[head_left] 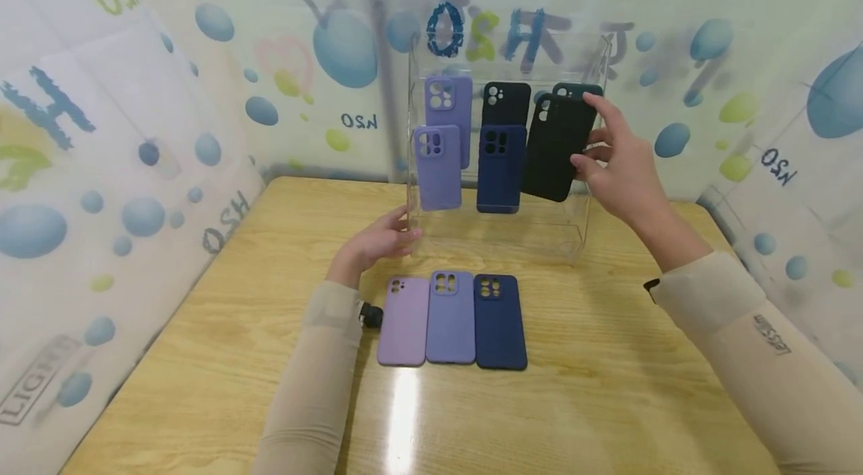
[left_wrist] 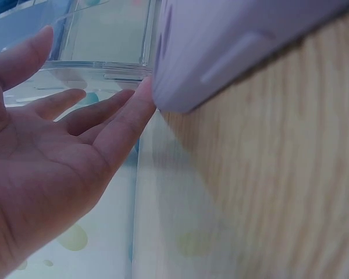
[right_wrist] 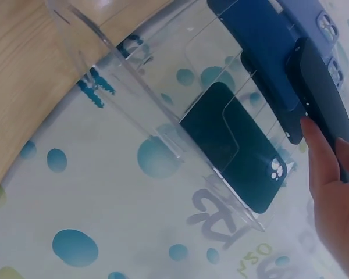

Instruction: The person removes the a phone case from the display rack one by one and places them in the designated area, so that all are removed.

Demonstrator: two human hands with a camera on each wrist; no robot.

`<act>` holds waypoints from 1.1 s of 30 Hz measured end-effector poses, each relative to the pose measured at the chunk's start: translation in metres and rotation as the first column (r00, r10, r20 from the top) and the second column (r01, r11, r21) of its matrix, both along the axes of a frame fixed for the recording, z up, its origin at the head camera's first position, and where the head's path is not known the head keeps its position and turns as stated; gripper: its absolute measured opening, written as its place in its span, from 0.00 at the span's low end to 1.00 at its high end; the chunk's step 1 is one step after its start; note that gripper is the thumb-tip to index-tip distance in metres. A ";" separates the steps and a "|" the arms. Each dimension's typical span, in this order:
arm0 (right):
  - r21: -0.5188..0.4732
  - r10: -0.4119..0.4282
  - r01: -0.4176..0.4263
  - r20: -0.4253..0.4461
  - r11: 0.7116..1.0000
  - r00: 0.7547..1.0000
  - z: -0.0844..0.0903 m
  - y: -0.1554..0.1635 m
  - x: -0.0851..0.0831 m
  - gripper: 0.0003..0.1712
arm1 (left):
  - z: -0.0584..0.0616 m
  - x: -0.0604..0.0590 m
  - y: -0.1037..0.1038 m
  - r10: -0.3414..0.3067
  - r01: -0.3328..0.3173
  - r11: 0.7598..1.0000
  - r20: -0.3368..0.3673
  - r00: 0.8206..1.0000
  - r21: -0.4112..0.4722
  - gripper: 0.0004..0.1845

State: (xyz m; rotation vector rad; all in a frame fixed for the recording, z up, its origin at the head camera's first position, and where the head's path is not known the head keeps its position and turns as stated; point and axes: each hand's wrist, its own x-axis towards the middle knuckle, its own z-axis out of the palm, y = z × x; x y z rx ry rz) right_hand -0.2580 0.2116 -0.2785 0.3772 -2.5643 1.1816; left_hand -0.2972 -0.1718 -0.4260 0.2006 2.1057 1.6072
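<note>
Sleeve | right grip pinching black case, cutouts up, axis leaning rightward | left grip apart

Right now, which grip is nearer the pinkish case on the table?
Left. The left grip is just beyond the pinkish case, by the clear stand's lower left edge; the right grip is farther off, up at the stand's right side, holding a black case.
</note>
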 end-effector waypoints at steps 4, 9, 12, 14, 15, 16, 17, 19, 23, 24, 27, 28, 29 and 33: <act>0.015 0.026 -0.027 0.048 1.000 0.998 0.002 -0.004 0.006 0.52 | 0.001 0.000 -0.001 0.004 -0.004 1.000 0.000 1.000 -0.005 0.43; 0.022 0.061 -0.063 0.107 0.998 0.992 0.000 -0.007 0.014 0.52 | -0.001 0.000 -0.003 0.004 -0.004 1.000 0.007 1.000 -0.004 0.43; 0.029 0.068 -0.073 0.139 0.997 0.988 -0.002 -0.009 0.019 0.52 | -0.002 -0.001 -0.003 0.003 -0.003 1.000 0.007 1.000 -0.005 0.43; 0.030 0.075 -0.081 0.162 0.996 0.984 -0.003 -0.009 0.022 0.52 | -0.003 -0.002 -0.003 0.004 -0.004 1.000 0.007 1.000 -0.003 0.44; 0.031 0.080 -0.086 0.174 0.996 0.982 -0.004 -0.010 0.023 0.53 | -0.003 -0.002 -0.003 0.005 -0.005 1.000 0.007 1.000 -0.002 0.44; 0.030 0.084 -0.091 0.187 0.995 0.979 -0.006 -0.010 0.024 0.52 | -0.003 -0.002 -0.003 0.005 -0.005 1.000 0.007 1.000 -0.002 0.44; 0.028 0.090 -0.098 0.201 0.995 0.975 -0.007 -0.010 0.025 0.52 | -0.003 -0.002 -0.003 0.005 -0.005 1.000 0.007 1.000 -0.001 0.44; 0.026 0.105 -0.113 0.226 0.993 0.968 -0.010 -0.010 0.026 0.52 | -0.002 -0.002 -0.003 0.003 -0.003 1.000 0.007 1.000 0.000 0.44; 0.035 0.126 -0.140 0.275 0.989 0.953 -0.017 -0.008 0.030 0.51 | -0.001 -0.001 -0.003 0.000 0.000 1.000 0.007 1.000 0.004 0.44; 0.039 0.129 -0.146 0.287 0.988 0.949 -0.018 -0.007 0.031 0.51 | -0.001 -0.001 -0.002 0.000 0.000 1.000 0.007 1.000 0.005 0.44; 0.049 0.138 -0.161 0.318 0.986 0.938 -0.023 -0.006 0.034 0.51 | -0.001 -0.001 -0.002 0.002 -0.002 1.000 0.008 1.000 0.005 0.44; 0.048 0.143 -0.167 0.326 0.985 0.935 -0.025 -0.005 0.035 0.52 | -0.002 -0.001 -0.002 0.002 -0.002 1.000 0.008 1.000 0.004 0.44; 0.052 0.145 -0.172 0.337 0.984 0.930 -0.026 -0.005 0.036 0.52 | -0.002 -0.001 -0.002 0.003 -0.004 1.000 0.009 1.000 0.003 0.44; 0.065 0.157 -0.194 0.368 0.979 0.916 -0.036 -0.002 0.040 0.52 | -0.002 -0.001 -0.001 0.005 -0.005 1.000 0.010 1.000 0.002 0.44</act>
